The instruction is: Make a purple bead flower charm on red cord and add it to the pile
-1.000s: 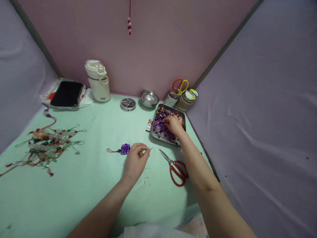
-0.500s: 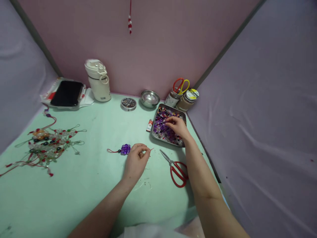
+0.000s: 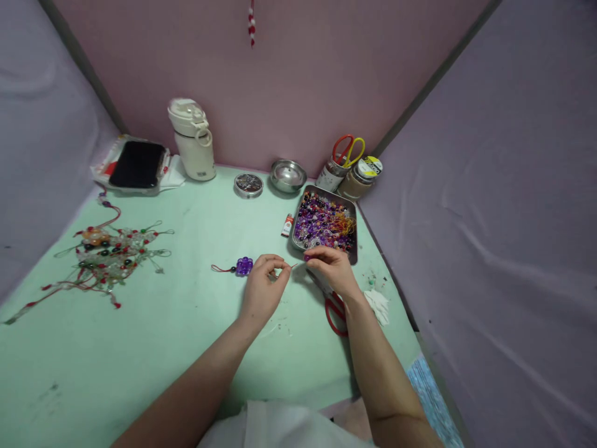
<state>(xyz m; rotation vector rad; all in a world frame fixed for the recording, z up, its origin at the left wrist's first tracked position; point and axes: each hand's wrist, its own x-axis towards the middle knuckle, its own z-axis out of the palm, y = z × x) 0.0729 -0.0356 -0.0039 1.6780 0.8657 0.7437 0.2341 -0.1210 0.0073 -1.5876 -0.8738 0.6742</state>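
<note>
My left hand [image 3: 263, 287] pinches the end of a red cord whose other end carries a purple bead cluster [image 3: 243, 266] lying on the green table. My right hand [image 3: 330, 269] is pinched on a small purple bead, held right at the cord tip, just in front of the metal tray of mixed beads [image 3: 325, 225]. The two hands almost touch. Red-handled scissors [image 3: 334, 314] lie under my right wrist, partly hidden.
Finished beaded strings [image 3: 105, 252] lie at the left. Along the back wall stand a cream flask [image 3: 192, 141], a black phone on packets [image 3: 138, 164], a round tin [image 3: 249, 185], a steel bowl [image 3: 288, 175] and jars with scissors [image 3: 347, 168]. A lighter [image 3: 287, 224] lies beside the tray.
My right hand left the bead tray and came back toward the left hand, now pinching a bead at the cord tip. The view shifted slightly.
</note>
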